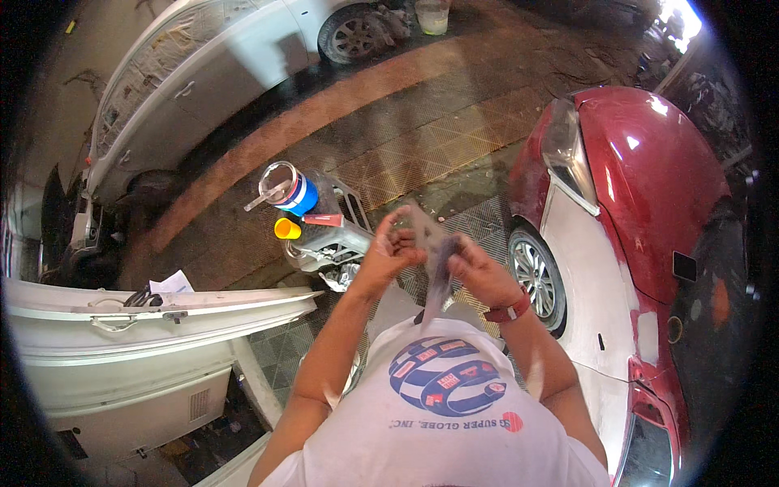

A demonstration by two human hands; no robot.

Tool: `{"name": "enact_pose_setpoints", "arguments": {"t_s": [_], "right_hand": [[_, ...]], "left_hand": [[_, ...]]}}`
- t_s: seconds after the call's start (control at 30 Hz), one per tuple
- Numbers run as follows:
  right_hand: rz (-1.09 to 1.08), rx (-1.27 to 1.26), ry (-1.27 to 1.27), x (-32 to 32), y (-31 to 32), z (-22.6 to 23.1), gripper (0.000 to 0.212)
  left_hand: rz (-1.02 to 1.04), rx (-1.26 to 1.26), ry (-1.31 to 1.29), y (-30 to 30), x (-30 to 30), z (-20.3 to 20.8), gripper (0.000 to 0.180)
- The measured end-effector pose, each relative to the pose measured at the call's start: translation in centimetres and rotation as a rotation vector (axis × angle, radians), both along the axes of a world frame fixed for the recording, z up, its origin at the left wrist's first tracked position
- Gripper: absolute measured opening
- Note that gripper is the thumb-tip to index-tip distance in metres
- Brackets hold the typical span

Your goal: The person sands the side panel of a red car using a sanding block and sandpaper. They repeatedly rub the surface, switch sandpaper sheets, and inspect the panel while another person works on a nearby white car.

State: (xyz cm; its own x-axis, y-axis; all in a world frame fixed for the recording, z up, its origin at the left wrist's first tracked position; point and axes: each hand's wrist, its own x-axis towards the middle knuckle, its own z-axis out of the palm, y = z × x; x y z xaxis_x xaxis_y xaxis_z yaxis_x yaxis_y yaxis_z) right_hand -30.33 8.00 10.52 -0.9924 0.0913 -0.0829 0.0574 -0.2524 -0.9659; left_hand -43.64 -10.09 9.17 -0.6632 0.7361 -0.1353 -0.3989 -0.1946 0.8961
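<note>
In front of my chest, both hands are at a thin grey sheet-like piece (pixel 439 280), smeared by motion, so I cannot make out its kind. My left hand (pixel 389 253) has its fingers curled at the upper left side of the piece. At its right side my right hand (pixel 480 274) pinches it, a red band round that wrist. Just beyond my left hand, a grey stool-like stand (pixel 350 203) bears an open can (pixel 300 193) in blue, white and red, with a flat stick across its mouth. Beside the can are a yellow cup (pixel 287 228) and a small red box (pixel 324 220).
To my right stands a red car (pixel 657 162) with a whitish fender panel (pixel 584 268). A white car (pixel 219 81) with plastic-covered windows is at the far left. A white cabinet-like piece (pixel 146 381) fills the near left. A pale bucket (pixel 432 16) stands at the back.
</note>
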Motion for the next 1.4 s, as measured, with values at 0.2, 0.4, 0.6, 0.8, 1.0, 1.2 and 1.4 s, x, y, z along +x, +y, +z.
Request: {"name": "enact_pose_setpoints", "arguments": {"t_s": [0.2,0.4,0.6,0.8,1.0,1.2,1.4], "right_hand": [[-0.324,-0.790,-0.302,-0.2,0.7,-3.4,0.028],[-0.598,-0.152,0.043,-3.3,5.0,1.9,0.035],[-0.347,0.507,-0.071,-3.7,3.6,-0.1,0.038],[-0.545,0.355,-0.047,-5.0,2.8,-5.0,0.054],[-0.133,0.503,0.059,-4.0,2.3,3.2,0.043],[-0.436,0.576,0.099,-4.5,7.4,2.5,0.038],[0.067,0.271,-0.040,-1.5,6.1,-0.3,0.040]], "left_hand": [[0.166,-0.237,0.164,-0.9,0.8,0.8,0.048],[0.077,-0.254,0.264,0.4,1.7,2.2,0.044],[0.064,-0.408,0.333,1.0,1.2,2.1,0.040],[0.119,-0.465,0.244,2.5,2.3,1.1,0.034],[-0.316,-0.373,0.128,0.1,1.2,1.8,0.032],[0.133,-0.400,0.065,-0.7,1.6,1.9,0.037],[0.305,-0.177,-0.078,-2.6,-1.0,-0.6,0.045]]}}
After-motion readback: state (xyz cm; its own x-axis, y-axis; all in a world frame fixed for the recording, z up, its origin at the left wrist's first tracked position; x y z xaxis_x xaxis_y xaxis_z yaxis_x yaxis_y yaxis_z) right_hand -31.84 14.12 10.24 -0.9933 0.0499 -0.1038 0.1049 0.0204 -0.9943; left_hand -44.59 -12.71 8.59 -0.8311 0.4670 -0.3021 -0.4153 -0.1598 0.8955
